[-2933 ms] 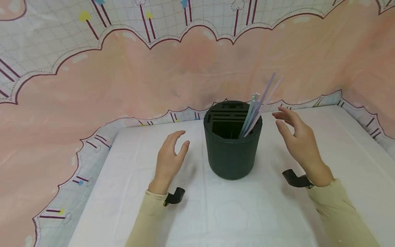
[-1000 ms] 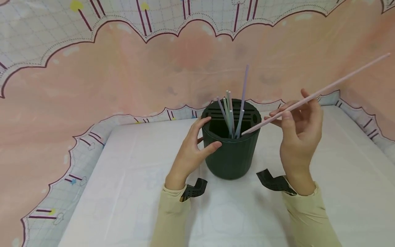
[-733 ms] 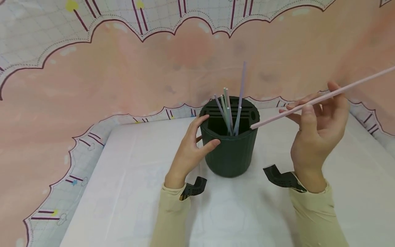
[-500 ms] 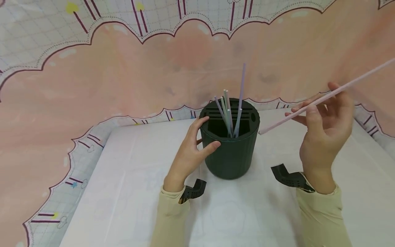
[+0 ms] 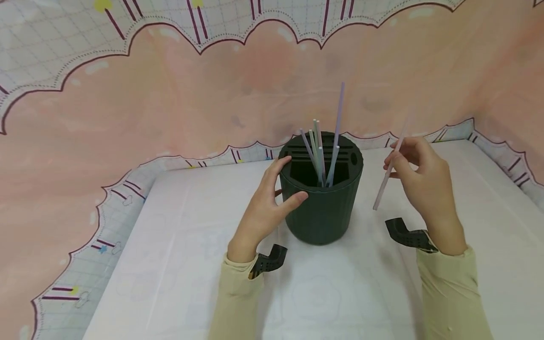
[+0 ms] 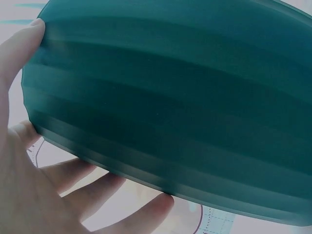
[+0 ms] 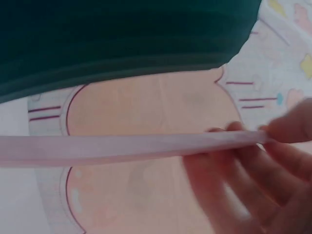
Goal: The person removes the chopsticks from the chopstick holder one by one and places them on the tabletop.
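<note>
On the white table (image 5: 323,293) we'd best let our left hand (image 5: 261,210) — spread wide, curved round it — steady the dark green holder (image 5: 323,212), while our right hand (image 5: 431,189), narrowed to a pinch, holds the pale pink straw (image 5: 381,191) right of it, not touching, its long axis slanting, lower tip down-left, upper up-right against the peach backdrop (image 5: 170,104).

A white table (image 5: 170,274) lay on the near side; a peach cloth (image 5: 191,104) with scalloped, grid-printed borders (image 5: 63,38) hung beyond its far edge.

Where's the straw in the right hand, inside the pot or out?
Out. White table shows between the pink straw and the green pot.
</note>
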{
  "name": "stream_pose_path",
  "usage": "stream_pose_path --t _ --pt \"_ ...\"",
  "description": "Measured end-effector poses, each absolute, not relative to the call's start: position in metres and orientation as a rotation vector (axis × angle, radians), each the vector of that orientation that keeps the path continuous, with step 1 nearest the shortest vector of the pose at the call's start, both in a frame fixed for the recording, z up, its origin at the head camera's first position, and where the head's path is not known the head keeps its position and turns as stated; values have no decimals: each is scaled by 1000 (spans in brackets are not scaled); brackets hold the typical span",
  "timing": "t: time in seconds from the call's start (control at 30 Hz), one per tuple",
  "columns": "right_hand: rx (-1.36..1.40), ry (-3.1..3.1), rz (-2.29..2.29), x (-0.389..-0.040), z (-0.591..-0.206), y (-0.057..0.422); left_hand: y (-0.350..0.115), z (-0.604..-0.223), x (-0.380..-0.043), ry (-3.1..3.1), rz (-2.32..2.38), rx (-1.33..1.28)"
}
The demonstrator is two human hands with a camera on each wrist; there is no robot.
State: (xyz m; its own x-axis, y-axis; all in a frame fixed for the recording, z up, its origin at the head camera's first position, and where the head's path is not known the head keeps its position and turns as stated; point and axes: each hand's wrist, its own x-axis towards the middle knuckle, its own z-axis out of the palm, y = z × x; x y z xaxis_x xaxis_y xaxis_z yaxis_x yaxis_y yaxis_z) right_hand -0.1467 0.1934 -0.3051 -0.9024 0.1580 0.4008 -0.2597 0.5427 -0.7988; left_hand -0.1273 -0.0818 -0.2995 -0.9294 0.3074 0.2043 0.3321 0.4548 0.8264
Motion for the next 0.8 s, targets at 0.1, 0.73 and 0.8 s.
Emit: stream_pose_path --t 0.1,0.73,0.8 --pt "108 -2515 1255 -150 -310 198 -81 -300 -127 -2657 -1528 -582" --pt "121 -3078 1068 -178 -348 213 -83 -298 -127 -2663 -1519 -579" --pt "114 -3128 1081 -180 -352 214 -83 -299 -129 -2662 -1524 -583"
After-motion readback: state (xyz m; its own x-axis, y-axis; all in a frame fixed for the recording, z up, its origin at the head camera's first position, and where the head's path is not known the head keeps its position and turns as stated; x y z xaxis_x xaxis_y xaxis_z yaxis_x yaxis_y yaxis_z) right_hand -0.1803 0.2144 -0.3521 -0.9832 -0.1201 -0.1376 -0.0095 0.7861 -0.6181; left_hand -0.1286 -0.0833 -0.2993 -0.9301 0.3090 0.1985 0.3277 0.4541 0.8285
